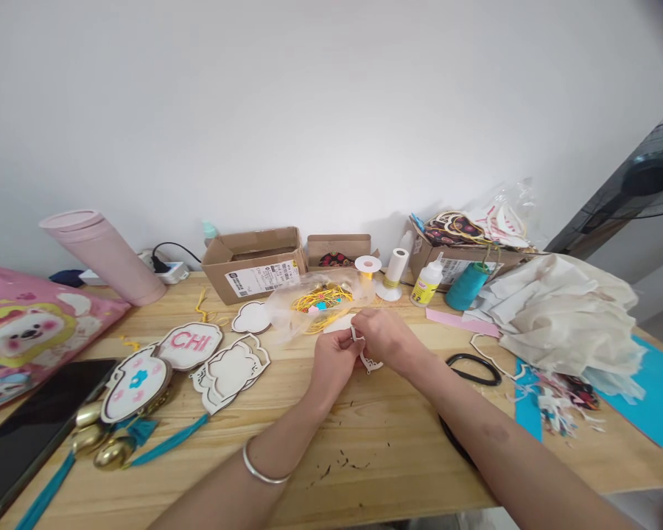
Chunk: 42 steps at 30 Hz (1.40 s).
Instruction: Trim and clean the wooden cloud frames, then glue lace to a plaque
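Observation:
Both my hands meet over the middle of the wooden table (376,442). My left hand (334,362) and my right hand (385,337) are closed in a pinch on a small white cut-out piece (369,361) with a brown edge, which hangs between the fingers just above the tabletop. A silver bangle (262,471) sits on my left wrist. Just beyond the hands lies a clear plastic bag (314,300) with yellow cord and coloured bits inside.
To the left lie cloud-shaped wooden plaques (229,372), one lettered CHI (189,342), gold bells and teal tassels (110,442), a phone (33,427), a pink tumbler (107,254). Cardboard boxes (254,265), spools, a glue bottle (426,281), teal thread (467,285) at the back. Scissors (475,368) and cloth (563,313) right.

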Motion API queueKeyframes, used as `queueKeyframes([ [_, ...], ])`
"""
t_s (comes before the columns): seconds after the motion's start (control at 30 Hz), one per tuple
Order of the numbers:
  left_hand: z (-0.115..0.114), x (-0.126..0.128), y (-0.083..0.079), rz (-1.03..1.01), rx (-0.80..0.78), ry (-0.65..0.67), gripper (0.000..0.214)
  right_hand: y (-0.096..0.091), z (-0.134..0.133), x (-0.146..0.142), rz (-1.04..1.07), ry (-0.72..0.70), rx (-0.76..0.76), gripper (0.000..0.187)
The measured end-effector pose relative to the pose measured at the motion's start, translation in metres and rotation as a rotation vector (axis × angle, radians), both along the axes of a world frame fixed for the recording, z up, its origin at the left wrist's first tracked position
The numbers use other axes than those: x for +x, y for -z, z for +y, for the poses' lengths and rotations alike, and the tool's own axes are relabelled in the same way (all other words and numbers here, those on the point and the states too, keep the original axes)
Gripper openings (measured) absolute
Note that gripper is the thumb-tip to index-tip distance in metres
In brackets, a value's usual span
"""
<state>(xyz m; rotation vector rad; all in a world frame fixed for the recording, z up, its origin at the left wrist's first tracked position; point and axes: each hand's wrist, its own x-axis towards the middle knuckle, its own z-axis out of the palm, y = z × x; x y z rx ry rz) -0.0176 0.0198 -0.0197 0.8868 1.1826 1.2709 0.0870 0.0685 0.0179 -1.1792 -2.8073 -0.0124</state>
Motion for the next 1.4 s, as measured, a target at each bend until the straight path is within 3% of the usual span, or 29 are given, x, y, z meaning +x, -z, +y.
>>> queueKeyframes([
  [0.3, 0.000, 0.000, 0.000, 0.024, -0.008, -0.027, 0.011, 0.019, -0.003, 0.003, 0.021, -0.084, 0.070, 0.014],
  [0.47, -0.001, 0.001, -0.003, -0.007, -0.046, -0.017, 0.009, 0.022, 0.002, 0.001, 0.055, -0.041, 0.033, 0.017],
  [0.67, -0.001, 0.000, -0.010, -0.057, -0.113, 0.002, 0.013, 0.030, 0.016, 0.007, 0.296, -0.040, -0.060, 0.014],
  [0.9, 0.000, -0.001, -0.009, 0.007, -0.113, -0.007, 0.013, 0.025, 0.017, 0.017, 0.465, -0.107, -0.067, 0.017],
  [1.07, 0.000, -0.001, -0.009, 0.021, -0.112, 0.000, 0.012, 0.019, 0.022, 0.019, 0.373, -0.158, -0.076, 0.019],
  [1.27, 0.000, 0.001, -0.006, 0.031, -0.077, -0.003, 0.007, -0.005, 0.010, 0.010, -0.014, -0.111, -0.009, 0.007],
  [1.4, -0.001, 0.001, -0.005, 0.005, -0.058, -0.010, 0.010, -0.007, 0.000, 0.008, -0.065, -0.072, 0.038, 0.021],
])
